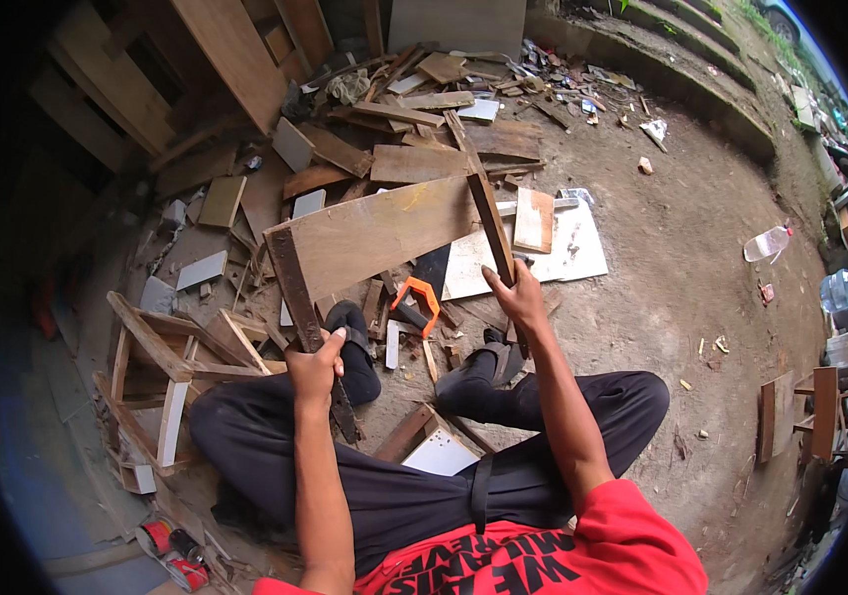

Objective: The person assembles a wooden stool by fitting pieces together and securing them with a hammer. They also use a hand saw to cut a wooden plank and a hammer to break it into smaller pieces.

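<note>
My left hand (pixel 316 369) is closed around a dark wooden strip (pixel 292 283) that runs down past my left knee. Another long dark strip (pixel 486 210) is gripped by my right hand (pixel 520 295), its far end reaching up toward the wood pile. Between the strips spans a light brown plywood board (pixel 374 230), its ends meeting or lying against them; whether they are fixed together I cannot tell. On the ground between my feet lies an orange tool handle (pixel 423 297), probably a hand saw's, its other parts partly hidden.
Scrap boards (pixel 416 164) are heaped ahead. A white panel (pixel 567 253) lies beyond my right foot, a broken wooden frame (pixel 161 372) by my left knee. Red cans (pixel 158 536) stand lower left. A plastic bottle (pixel 768 243) and small wooden stool-like piece (pixel 824 412) are at right.
</note>
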The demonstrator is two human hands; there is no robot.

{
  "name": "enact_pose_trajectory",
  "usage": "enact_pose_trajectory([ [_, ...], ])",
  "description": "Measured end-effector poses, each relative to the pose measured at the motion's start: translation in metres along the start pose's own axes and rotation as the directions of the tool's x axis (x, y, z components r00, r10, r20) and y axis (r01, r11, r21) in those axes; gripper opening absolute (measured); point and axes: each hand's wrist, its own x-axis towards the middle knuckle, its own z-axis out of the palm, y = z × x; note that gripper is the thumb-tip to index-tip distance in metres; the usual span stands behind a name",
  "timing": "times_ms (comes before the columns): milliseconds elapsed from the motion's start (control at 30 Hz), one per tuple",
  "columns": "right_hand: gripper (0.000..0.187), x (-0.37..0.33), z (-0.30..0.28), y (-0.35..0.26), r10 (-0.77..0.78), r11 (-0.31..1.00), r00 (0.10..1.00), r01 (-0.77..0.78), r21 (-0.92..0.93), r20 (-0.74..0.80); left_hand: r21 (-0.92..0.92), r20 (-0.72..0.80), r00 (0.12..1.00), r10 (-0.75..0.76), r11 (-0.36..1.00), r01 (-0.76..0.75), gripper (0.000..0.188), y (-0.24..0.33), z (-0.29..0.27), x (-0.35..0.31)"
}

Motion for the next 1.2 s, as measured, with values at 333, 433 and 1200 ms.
enact_pose_trajectory([
  [333,0.021,-0.008,-0.007,-0.01,0.18,0.8,0.896,-0.374,0.47,0.407,0.037,0.044,0.997,-0.069,0.997,0.067,0.025,0.003,-0.011,0.004],
  [433,0.028,-0.011,0.005,-0.003,0.205,0.924,0.961,-0.253,0.288,0.186,0.041,-0.009,0.995,-0.102,0.994,0.103,0.026,-0.003,-0.007,0.001],
  [1200,0.039,-0.01,0.006,0.006,0.175,0.931,0.922,-0.27,0.247,0.346,-0.018,0.038,0.966,-0.256,0.966,0.256,0.022,-0.024,-0.016,0.009],
])
